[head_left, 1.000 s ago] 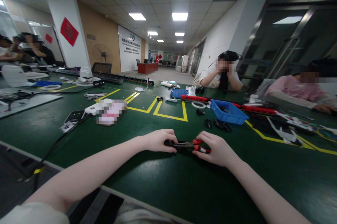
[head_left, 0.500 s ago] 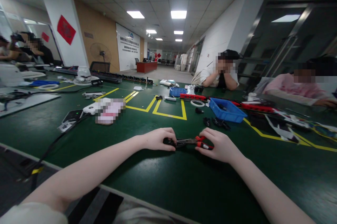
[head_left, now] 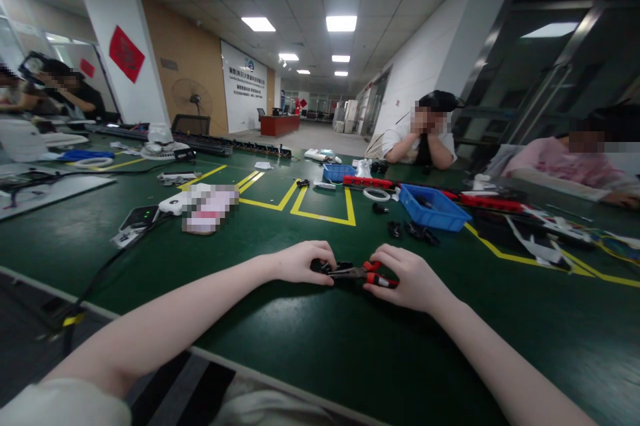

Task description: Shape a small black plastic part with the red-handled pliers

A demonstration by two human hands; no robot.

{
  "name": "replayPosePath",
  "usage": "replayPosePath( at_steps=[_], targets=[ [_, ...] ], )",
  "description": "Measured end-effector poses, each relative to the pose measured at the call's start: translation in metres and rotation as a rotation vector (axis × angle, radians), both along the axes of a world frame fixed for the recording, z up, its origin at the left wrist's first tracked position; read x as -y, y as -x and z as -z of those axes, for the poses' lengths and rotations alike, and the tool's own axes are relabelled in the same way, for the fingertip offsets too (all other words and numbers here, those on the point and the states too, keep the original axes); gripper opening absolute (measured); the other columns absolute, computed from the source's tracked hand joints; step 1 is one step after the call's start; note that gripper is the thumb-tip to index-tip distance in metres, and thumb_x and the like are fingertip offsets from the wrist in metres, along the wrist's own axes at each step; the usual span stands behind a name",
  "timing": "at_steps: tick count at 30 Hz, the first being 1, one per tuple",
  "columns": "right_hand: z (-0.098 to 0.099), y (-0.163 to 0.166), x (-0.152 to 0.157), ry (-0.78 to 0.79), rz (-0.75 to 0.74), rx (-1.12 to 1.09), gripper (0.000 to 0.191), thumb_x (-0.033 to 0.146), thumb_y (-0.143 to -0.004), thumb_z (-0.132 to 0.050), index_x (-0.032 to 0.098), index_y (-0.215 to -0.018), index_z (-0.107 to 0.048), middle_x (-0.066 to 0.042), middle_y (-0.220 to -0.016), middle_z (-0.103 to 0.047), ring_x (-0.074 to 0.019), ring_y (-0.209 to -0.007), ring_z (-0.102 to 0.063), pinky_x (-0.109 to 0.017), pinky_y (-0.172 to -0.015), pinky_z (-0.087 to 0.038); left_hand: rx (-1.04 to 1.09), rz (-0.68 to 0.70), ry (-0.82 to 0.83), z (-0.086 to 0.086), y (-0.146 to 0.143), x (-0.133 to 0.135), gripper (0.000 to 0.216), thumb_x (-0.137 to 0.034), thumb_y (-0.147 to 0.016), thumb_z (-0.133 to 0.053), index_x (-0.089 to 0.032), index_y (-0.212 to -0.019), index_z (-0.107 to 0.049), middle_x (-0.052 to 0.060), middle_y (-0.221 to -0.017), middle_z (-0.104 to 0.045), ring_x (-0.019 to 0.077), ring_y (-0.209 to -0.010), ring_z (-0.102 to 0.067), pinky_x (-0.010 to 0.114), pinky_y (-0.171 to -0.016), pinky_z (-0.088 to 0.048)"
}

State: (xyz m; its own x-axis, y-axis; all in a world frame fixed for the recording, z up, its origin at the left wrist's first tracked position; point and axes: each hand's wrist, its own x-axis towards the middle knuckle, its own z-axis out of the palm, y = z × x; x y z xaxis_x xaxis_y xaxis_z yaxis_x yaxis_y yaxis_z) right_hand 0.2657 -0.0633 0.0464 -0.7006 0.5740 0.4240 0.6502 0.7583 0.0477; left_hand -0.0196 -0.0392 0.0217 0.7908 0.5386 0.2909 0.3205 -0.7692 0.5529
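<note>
- The green table (head_left: 300,333) filled most of my view, with bare surface under the work; I judged that resting both wrists lightly on it would have steadied the fine part of this.
- A co-worker (head_left: 444,146) sat on the far right, elbows on the table, well apart from my pair of hands.
- A blue bin (head_left: 436,218) stood to the right, beyond the work, leaving elbow room.
- The right hand (head_left: 407,277) was wrapped around red handles, with thumb and fingers on opposite sides; an even, gentle squeeze seemed best to me.
- The left hand (head_left: 303,261) was just across from it, pinching its fingers toward the thumb; I wanted those fingertips kept behind the metal.
- The pliers (head_left: 359,273) lay level between the two hands, near the middle, nose pointing left; keeping them in line with the held piece looked wise.
- The dark piece (head_left: 327,269) sat in the left fingers, at the plier tips; I could not tell whether the tips had actually bitten on it.
</note>
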Motion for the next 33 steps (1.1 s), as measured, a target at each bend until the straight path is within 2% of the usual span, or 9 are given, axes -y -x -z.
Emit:
replayPosePath(
  at_steps=[10,33],
  targets=[
    [0.001,-0.009,-0.005,-0.067,0.019,-0.021,0.033,0.047,-0.08,-0.069,0.02,-0.097,-0.064,-0.009,-0.097,-0.068,-0.0218,-0.081,-0.066,-0.033,-0.071,-0.053,0.051,-0.018,-0.023,0.008,-0.005,-0.001,0.023,-0.034,-0.084,-0.072,-0.017,-0.098,-0.066,0.006,-0.107,-0.06,0.0197,-0.098,-0.06,0.03,-0.089,-0.047],
    [0.001,-0.01,-0.007,0.02,0.018,0.01,0.03,0.045,-0.082,-0.067,0.019,-0.096,-0.062,-0.007,-0.093,-0.065,-0.0183,-0.073,-0.064,-0.03,-0.063,-0.051,0.027,-0.017,-0.103,0.006,-0.006,0.001,0.022,-0.033,-0.087,-0.069,-0.017,-0.101,-0.065,0.007,-0.107,-0.061,0.0202,-0.097,-0.061,0.029,-0.086,-0.048]
  ],
)
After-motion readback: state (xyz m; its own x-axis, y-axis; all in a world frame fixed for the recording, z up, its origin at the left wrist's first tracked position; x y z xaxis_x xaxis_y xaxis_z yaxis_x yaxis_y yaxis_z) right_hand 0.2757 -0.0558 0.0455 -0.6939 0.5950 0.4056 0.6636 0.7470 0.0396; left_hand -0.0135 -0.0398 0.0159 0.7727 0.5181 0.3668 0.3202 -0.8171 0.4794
